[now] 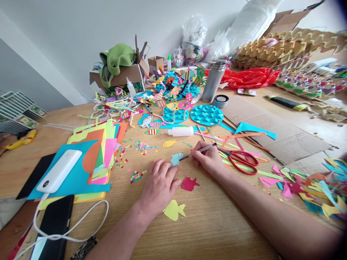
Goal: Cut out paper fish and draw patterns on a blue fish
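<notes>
Pen (210, 146) sits gripped in the right hand (207, 159), the loosely open left hand (159, 181) touching a blue fish (177, 158).

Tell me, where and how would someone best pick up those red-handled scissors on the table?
Probably by the red loops of the scissors, coming from the person's right and from above: they lie flat with the loops turned rightward and uncovered, while the blades point left, toward the right hand, which holds a pen.
</notes>
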The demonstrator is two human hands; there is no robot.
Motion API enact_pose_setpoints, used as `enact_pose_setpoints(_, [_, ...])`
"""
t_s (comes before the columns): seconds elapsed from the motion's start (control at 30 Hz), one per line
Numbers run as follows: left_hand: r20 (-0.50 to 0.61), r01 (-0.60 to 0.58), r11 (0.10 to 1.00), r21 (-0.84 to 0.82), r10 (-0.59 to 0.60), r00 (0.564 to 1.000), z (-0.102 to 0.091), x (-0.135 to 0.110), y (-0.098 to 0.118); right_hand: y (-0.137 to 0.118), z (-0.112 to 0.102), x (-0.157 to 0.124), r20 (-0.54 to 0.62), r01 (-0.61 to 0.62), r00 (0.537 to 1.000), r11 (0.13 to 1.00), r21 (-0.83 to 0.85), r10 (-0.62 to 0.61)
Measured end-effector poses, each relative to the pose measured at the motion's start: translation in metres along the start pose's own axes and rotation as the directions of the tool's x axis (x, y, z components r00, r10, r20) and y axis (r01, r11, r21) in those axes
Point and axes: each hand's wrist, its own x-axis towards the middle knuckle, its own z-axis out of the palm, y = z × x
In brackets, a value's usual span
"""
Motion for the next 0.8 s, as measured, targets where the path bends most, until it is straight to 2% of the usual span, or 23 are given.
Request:
enact_pose_setpoints(0.27, [-0.008, -0.007, 1.0, 0.006, 0.007, 1.0, -0.0001, -0.0004, -0.0001, -0.0001, -0.0008, 0.0, 0.009, 0.012, 1.0, 1.0, 0.005, -0.012])
enact_pose_setpoints(0.47, [-0.015, -0.009, 1.0, -0.007, 0.008, 1.0, 0.0014, -0.0009, -0.0011, -0.0009, -0.0008, -0.0008, -0.058, 0.035, 0.998, 0.997, 0.068, -0.031])
enact_pose_setpoints(0.8, [-0.017, -0.006, 1.0, -0.01, 0.006, 1.0, 0.0017, -0.0007, -0.0016, -0.0015, 0.0016, 0.0002, -0.045, 0.034, 0.998, 0.999, -0.013, -0.035])
